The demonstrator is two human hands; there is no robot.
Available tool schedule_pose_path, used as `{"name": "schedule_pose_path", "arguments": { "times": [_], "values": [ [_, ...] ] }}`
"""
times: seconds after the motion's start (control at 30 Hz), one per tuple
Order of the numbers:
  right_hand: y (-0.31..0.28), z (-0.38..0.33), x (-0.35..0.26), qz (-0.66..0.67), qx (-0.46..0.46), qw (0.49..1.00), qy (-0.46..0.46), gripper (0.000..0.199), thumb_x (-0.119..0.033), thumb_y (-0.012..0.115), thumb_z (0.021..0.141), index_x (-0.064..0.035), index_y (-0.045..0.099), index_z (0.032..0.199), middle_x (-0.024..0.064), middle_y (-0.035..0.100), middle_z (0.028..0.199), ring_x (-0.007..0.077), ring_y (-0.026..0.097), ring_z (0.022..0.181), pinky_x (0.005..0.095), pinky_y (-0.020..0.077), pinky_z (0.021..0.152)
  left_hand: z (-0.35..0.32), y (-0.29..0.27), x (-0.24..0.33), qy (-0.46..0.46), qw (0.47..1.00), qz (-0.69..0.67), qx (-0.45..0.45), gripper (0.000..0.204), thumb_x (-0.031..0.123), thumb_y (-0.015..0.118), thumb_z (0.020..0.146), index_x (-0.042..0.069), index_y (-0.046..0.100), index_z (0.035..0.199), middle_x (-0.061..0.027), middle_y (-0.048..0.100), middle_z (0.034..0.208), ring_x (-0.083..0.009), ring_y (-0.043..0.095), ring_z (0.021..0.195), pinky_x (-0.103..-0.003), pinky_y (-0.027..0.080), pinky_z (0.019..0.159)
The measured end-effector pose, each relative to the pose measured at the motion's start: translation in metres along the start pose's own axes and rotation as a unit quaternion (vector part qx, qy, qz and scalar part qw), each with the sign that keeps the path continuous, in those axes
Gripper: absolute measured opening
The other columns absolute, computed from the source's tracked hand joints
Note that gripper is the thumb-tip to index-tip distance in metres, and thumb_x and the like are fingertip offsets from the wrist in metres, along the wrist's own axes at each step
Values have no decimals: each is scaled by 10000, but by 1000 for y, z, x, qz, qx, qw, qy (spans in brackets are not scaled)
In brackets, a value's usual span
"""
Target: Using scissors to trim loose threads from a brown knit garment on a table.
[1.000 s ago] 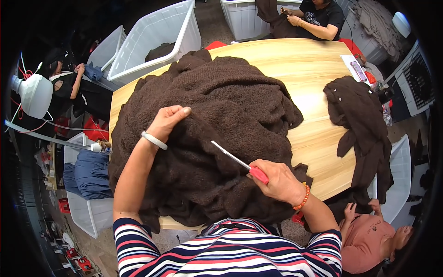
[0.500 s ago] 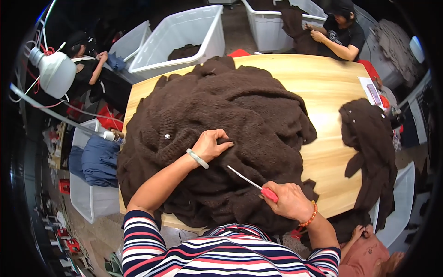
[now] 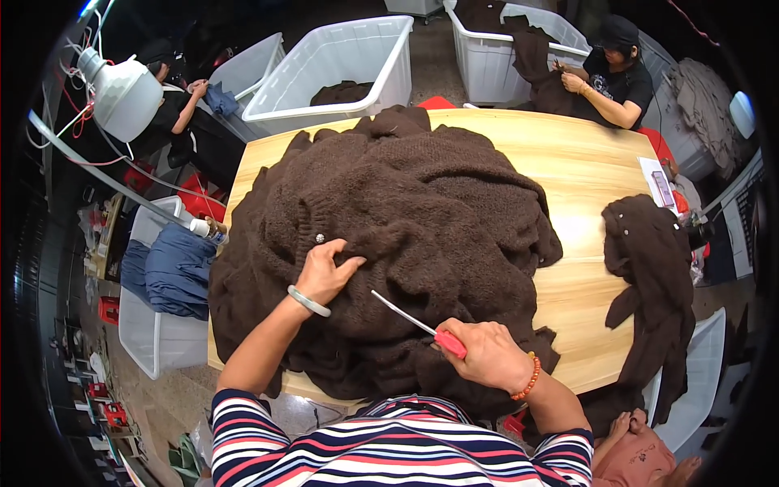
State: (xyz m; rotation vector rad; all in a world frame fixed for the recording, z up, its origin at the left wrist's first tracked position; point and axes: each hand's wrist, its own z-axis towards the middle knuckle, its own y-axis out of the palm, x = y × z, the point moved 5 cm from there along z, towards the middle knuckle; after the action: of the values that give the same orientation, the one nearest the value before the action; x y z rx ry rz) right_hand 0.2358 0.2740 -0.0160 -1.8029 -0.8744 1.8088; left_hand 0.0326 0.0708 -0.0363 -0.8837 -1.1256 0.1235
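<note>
A large heap of dark brown knitwear (image 3: 438,203) lies in front of me, with a ribbed edge and a small shiny button (image 3: 320,239) on its left part. My left hand (image 3: 324,272), a pale bangle on its wrist, pinches a fold of the knit just below that button. In my right hand (image 3: 488,354) is a tool with a red handle (image 3: 451,343) and a long thin metal shaft; its exact kind is unclear. The shaft points up and left over the knitwear, its tip a short way right of my left hand.
The heap rests on a wooden table (image 3: 580,276). Another brown garment (image 3: 649,268) hangs over its right edge. White bins (image 3: 333,49) stand behind, and one with blue cloth (image 3: 177,268) is at left. A lamp (image 3: 128,97) hangs at upper left. Other people work around the table.
My left hand has moved left and slightly down, taking hold of knit near the button. My right hand and the red-handled tool have shifted a little left. The view has tilted slightly.
</note>
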Motion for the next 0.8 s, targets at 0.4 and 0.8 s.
{"name": "schedule_pose_path", "arguments": {
  "times": [0.4, 0.8],
  "values": [
    [10, -24, 18, 35, 4, 999, -1, 203, -186, 685, 885, -60, 581, 1004, 175, 666, 863, 395, 646, 820, 455, 517, 705, 53, -39, -23, -99, 994, 40, 9, 353, 137, 805, 730, -67, 673, 986, -139, 702, 983, -203, 642, 952, -324, 491, 886],
    [18, -3, -14, 112, -88, 990, -2, 518, -271, 663, 915, -43, 501, 1351, 251, 668, 1021, 417, 665, 905, 432, 531, 785, 69, -29, 290, 412, 840, -345, -69, 127, -117, 562, 889, 6, 587, 867, -84, 687, 895, -125, 665, 830, -245, 540, 750]
  ]
}}
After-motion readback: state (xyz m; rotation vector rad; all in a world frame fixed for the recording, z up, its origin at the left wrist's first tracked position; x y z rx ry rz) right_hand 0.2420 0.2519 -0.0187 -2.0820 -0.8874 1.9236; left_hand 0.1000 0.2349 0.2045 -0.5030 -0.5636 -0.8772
